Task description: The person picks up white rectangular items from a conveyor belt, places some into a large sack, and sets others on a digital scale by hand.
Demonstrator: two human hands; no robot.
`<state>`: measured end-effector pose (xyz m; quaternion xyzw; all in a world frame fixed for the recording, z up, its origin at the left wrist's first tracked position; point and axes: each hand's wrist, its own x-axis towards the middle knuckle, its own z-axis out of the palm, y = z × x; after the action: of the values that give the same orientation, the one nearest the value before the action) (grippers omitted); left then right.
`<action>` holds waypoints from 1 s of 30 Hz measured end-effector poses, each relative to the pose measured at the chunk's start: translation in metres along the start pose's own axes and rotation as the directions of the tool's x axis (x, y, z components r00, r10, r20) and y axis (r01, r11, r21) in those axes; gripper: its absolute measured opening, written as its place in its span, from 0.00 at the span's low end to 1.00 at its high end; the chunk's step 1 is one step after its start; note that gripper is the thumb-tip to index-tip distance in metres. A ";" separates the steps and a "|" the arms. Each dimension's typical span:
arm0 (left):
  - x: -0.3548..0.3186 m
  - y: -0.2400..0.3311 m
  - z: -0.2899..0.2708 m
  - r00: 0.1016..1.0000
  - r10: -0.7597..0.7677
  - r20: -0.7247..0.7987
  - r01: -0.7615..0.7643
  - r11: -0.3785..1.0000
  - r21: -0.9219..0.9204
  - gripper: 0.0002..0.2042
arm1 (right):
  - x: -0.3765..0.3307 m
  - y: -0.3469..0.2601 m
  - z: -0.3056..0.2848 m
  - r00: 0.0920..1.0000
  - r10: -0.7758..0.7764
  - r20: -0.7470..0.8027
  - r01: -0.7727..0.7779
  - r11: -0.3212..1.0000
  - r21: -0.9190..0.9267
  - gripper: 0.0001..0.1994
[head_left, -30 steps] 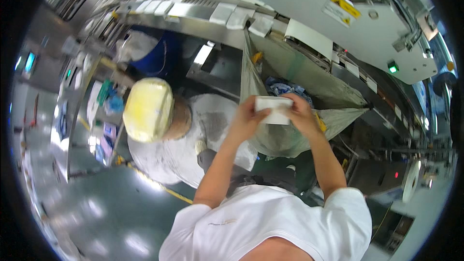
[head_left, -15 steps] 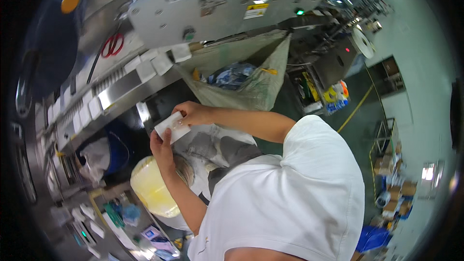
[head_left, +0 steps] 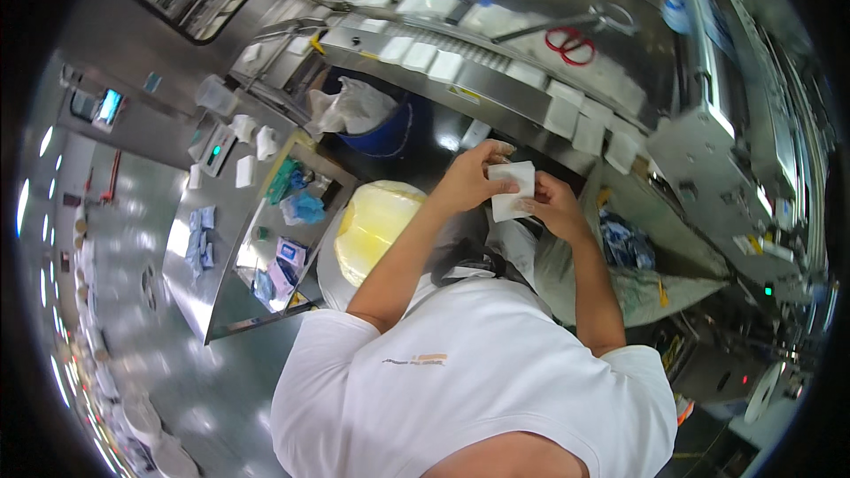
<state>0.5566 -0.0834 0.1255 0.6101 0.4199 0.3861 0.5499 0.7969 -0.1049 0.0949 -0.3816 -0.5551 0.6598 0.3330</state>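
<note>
A small white rectangular pad (head_left: 513, 188), seemingly folded sheet material, is held up in front of my chest. My left hand (head_left: 478, 179) grips its left side, with the thumb lying across its face. The fingers of my right hand (head_left: 554, 204) pinch its lower right edge. Beyond my hands runs a metal conveyor (head_left: 496, 111) carrying several similar white pads (head_left: 419, 57). More white pads (head_left: 588, 134) overlap at the conveyor's right end, near my right hand.
A blue bin (head_left: 386, 134) with a white bag stands under the conveyor. An open woven sack (head_left: 682, 279) is at my right, beside machinery. Left are a yellow-topped stool (head_left: 376, 221), a tray table (head_left: 232, 288) and a scale (head_left: 212, 149). Red-handled scissors (head_left: 569, 46) lie behind the conveyor.
The view has swung round to the left, so the conveyor lies across the top and the sack to the right. Both hands still hold the white pad, now more upright.
</note>
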 end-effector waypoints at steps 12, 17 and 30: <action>0.057 -0.043 -0.028 0.976 0.040 0.214 -0.039 0.999 -0.008 0.23 | 0.048 0.017 -0.017 0.985 -0.098 -0.141 0.112 0.990 0.091 0.30; 0.071 -0.036 -0.094 0.931 0.006 0.365 -0.172 0.889 0.424 0.29 | 0.112 0.027 0.022 0.999 -0.032 -0.039 0.028 0.995 -0.098 0.26; 0.057 -0.146 -0.252 0.932 -0.010 0.362 -0.058 0.982 0.178 0.33 | 0.204 0.106 0.170 0.867 -0.154 -0.474 0.136 0.988 -0.072 0.13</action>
<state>0.3286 0.0640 0.0055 0.7244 0.3383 0.2332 0.5535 0.5470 -0.0272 -0.0212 -0.4960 -0.4947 0.5081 0.5011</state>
